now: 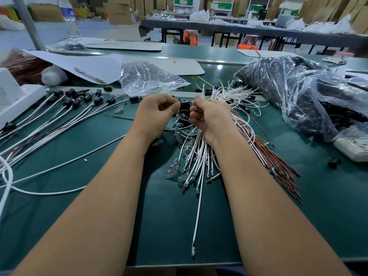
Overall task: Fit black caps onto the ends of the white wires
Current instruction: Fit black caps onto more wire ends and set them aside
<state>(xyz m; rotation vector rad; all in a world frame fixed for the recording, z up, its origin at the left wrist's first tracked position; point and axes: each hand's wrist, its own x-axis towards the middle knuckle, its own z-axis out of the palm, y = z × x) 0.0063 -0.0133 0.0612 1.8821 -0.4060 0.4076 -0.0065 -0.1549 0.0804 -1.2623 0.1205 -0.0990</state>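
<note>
- Green surface [99, 206]: a workbench mat running left to right under both my forearms; cardboard boxes and other long tables stand far behind it.
- My left hand [157, 114]: fingers curled, thumb and fingertips pinching a black cap [184, 106] at centre, raised just above the surface.
- My right hand [209, 116]: fingers curled close against the cap's right side; what they pinch is hidden behind them, so I cannot tell.
- Loose white wires [199, 156]: a heap beneath and beyond my right hand, metal terminals pointing near; one single wire trails toward the near edge.
- Brown wires [278, 162]: a bundle just right of the white heap.
- Capped wires [59, 114]: laid in a fan at left, black caps at their far ends.
- Clear bag of black caps [298, 92]: large, far right.
- Emptier clear bag [147, 78]: far centre.
- Water bottle [69, 18]: upright, far left.
- White power strip [354, 146]: right edge.
</note>
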